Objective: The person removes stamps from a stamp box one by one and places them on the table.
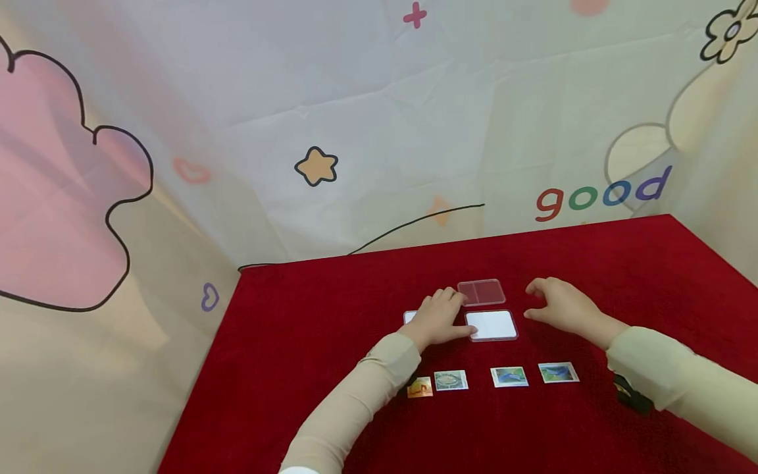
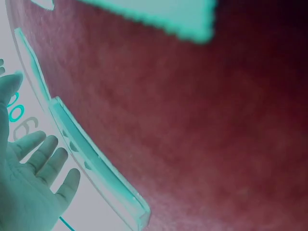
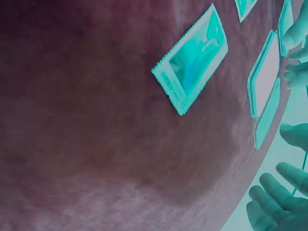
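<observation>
A clear shallow case with a white insert [image 1: 493, 325] lies flat on the red cloth, and a clear lid [image 1: 481, 293] lies just behind it. My left hand [image 1: 439, 319] hovers over the case's left side, its thumb at the left edge; contact is unclear. Its fingers, loosely spread, grip nothing and reach toward the lid's left end. Under that hand, a second white case [image 1: 408, 316] is mostly hidden. To the right of the case, my right hand [image 1: 562, 306] is held with thumb and fingers apart and nothing between them. One bird stamp [image 3: 192, 62] shows large in the right wrist view.
Several stamps lie in a row nearer the front: an orange one [image 1: 420, 387], a pale one with an oval picture [image 1: 451, 380], and two with blue birds [image 1: 509, 376]. The red cloth [image 1: 296, 316] reaches back to a printed curtain [image 1: 391, 151].
</observation>
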`<state>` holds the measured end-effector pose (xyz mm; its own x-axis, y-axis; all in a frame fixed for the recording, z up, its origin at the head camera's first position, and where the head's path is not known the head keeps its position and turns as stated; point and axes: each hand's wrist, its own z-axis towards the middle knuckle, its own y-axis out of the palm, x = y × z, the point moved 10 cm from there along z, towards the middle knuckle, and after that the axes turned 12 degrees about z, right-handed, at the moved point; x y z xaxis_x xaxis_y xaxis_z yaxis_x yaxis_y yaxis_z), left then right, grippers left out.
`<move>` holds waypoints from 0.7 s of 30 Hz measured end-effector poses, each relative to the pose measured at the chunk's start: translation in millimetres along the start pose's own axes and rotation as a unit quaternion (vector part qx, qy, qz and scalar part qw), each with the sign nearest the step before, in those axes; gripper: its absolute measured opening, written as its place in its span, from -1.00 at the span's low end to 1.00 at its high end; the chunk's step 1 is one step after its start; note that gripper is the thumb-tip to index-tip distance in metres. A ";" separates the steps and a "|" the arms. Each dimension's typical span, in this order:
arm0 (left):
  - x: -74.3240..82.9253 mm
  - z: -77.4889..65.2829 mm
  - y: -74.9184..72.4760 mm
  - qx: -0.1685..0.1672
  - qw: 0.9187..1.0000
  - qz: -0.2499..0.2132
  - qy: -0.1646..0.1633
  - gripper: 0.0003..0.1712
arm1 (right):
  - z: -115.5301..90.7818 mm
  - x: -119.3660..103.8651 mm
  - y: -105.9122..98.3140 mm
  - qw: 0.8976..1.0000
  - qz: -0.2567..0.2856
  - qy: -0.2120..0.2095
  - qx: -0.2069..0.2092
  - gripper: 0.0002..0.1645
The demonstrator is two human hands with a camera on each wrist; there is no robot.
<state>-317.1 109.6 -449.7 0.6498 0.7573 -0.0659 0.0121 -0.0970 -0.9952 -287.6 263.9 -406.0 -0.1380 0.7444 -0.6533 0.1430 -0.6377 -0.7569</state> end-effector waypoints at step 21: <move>0.0 25.1 -5.7 -0.023 0.998 0.026 -0.056 -0.35 | 27.4 8.1 6.9 0.999 -0.027 -0.045 -0.017 -0.31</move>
<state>-336.3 126.4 -445.8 0.5612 0.8176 -0.1284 0.0161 -0.1659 -0.9860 -314.6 260.1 -417.0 -0.2332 0.7554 -0.6124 0.1653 -0.5898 -0.7905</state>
